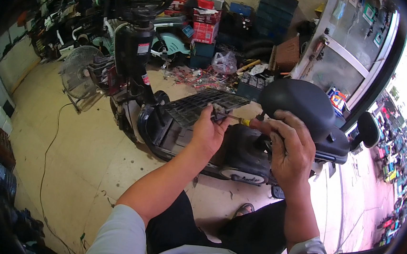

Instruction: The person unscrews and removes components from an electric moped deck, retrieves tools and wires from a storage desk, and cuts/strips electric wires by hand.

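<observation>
My right hand [292, 146] is closed around the handle of a screwdriver [257, 124], red with a yellow band. Its thin shaft points left, toward the near edge of a black grid-patterned panel [190, 108]. That edge is gripped between the thumb and fingers of my left hand [209, 130], where the screwdriver tip meets a small greyish part [218, 110]. What the tip touches there is too small to make out. The panel lies tilted above the footboard [178, 136] of a black electric scooter [243, 145], in front of its rounded black seat [297, 107].
A standing fan [80, 72] and its cable [48, 153] are on the left floor. Behind the scooter lie tangled wires [195, 77], a plastic bag [224, 63], red boxes [204, 31] and a light-green scooter [173, 44]. A glass door [349, 34] stands at right.
</observation>
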### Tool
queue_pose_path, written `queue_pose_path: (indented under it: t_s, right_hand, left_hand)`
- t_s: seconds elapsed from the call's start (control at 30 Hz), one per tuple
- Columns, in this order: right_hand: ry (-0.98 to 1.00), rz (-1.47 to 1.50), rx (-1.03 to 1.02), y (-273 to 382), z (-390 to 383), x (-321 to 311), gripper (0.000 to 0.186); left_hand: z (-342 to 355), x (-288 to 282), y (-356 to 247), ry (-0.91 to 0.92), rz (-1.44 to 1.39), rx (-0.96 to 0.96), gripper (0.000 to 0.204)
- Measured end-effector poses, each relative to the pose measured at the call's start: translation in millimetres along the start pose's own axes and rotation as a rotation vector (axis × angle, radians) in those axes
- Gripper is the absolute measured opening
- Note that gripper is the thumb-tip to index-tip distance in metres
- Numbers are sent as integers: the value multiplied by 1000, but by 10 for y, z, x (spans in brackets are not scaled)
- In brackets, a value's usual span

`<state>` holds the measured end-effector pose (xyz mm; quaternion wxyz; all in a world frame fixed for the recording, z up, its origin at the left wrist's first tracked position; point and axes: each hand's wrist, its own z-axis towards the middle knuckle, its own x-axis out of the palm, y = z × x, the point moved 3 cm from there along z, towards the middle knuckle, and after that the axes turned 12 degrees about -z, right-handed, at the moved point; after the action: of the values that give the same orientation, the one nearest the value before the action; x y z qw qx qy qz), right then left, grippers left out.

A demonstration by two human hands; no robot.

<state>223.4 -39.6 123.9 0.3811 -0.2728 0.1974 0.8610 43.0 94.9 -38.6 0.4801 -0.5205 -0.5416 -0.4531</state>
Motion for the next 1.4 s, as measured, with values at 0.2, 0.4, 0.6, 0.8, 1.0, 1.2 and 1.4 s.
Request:
queue_pose_path:
  t_s: [0.2, 0.4, 0.6, 0.8, 1.0, 1.2, 1.4]
  right_hand:
    - [-7, -92, 11, 36, -38, -67, 44]
    - [-104, -246, -80, 132, 89, -85, 48]
    - [-110, -185, -118, 96, 114, -98, 44]
    - [-83, -59, 22, 40, 60, -92, 38]
    - [-24, 54, 123, -83, -18, -43, 41]
    - [-171, -142, -4, 22, 45, -72, 49]
    - [-142, 77, 90, -98, 38, -92, 28]
  left_hand:
    - [-73, 81, 93, -18, 5, -16, 26]
    - [-43, 20, 28, 21, -26, -55, 28]
    - [-84, 47, 10, 21, -44, -36, 31]
    - [-76, 23, 58, -20, 3, -45, 36]
    - [-39, -33, 49, 14, 32, -60, 37]
    - [-87, -9, 71, 19, 44, -70, 36]
    - [-114, 17, 66, 27, 48, -86, 35]
